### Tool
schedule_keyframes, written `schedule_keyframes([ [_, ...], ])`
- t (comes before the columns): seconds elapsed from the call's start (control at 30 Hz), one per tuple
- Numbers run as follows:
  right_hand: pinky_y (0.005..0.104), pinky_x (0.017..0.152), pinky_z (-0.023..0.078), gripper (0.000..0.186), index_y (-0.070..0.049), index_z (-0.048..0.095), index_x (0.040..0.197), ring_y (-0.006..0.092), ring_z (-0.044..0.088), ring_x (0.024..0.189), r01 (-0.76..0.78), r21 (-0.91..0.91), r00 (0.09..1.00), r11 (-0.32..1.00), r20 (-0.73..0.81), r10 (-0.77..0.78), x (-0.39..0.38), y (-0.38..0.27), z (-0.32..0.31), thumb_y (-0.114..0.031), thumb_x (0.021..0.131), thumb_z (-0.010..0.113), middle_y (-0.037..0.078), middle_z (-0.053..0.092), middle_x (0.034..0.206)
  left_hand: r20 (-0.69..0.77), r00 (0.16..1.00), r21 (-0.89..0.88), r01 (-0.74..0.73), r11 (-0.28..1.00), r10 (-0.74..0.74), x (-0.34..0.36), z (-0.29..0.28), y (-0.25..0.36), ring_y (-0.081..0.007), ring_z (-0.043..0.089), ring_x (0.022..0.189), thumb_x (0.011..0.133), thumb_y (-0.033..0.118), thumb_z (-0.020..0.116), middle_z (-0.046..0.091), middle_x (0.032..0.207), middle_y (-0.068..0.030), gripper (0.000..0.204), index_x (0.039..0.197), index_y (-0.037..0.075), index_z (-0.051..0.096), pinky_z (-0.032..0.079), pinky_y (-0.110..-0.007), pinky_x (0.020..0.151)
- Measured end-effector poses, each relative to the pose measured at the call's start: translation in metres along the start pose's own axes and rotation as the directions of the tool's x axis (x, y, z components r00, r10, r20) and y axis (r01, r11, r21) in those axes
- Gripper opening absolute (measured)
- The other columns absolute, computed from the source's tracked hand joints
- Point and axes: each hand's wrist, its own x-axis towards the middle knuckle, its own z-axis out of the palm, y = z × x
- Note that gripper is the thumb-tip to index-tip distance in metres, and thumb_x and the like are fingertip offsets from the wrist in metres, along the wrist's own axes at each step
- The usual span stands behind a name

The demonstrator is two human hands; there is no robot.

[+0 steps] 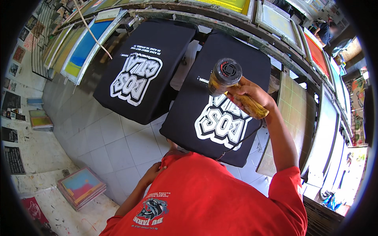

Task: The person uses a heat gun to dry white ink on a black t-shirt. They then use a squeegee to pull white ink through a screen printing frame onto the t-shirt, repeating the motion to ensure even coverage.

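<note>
Blower [223,78] in the right hand [254,92], over the right shirt [189,102]

In the head view, the right hand's grip is wrapped around the blower's yellow handle. The barrel lies just to the left of that grip, with its round vented end turned up toward the camera and its lower end out of sight. The handle's long axis slants from the barrel down to the lower right, and a dark cord [250,135] trails off it toward the wearer. Below it lies the right shirt, black and flat; its block-letter print [220,124] shows mostly on the wearer's side of the blower, with the upper part covered by tool and hand. How far the barrel sits from the cloth I cannot tell. The right hand is much the nearer one; the left hand [153,172] is down by the red top [201,192] at the waist, and whether its grip holds anything I cannot tell.

Counted: one blower, two black shirts, two large white prints. The left shirt [165,51] lies beside the right one across a narrow gap, its print [136,80] uncovered. Two stacks of frames sit at the left: a large one [80,185] and a small one [40,119]
</note>
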Motion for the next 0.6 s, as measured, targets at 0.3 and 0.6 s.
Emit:
schedule_keyframes([
  [0.3,0.0240,0.058,0.050,0.055,-0.006,0.040,0.130,0.0133,0.054,0.072,-0.011,0.004,1.000,1.000,0.008,0.011,-0.016,0.011,-0.007,-0.015,0.076,0.052,0.013,0.053,0.099,-0.005,0.999,-0.071,0.043,0.997,-0.043,-0.017,0.024,0.011,-0.0335,0.054,0.114,0.089,0.052,0.053,0.053,0.125,-0.0249,0.069,0.127,-0.006,0.048,0.042,-0.038,0.096],
  [0.6,0.0222,0.057,0.050,0.058,-0.008,0.039,0.131,0.0129,0.053,0.074,-0.059,0.039,0.998,0.998,-0.027,0.060,-0.033,0.014,-0.006,-0.015,0.076,0.053,0.013,0.054,0.102,-0.080,0.997,-0.026,0.001,1.000,-0.003,-0.016,0.046,-0.002,-0.0348,0.052,0.117,0.088,0.054,0.054,0.050,0.130,-0.0254,0.076,0.132,-0.006,0.043,0.041,-0.038,0.099],
])
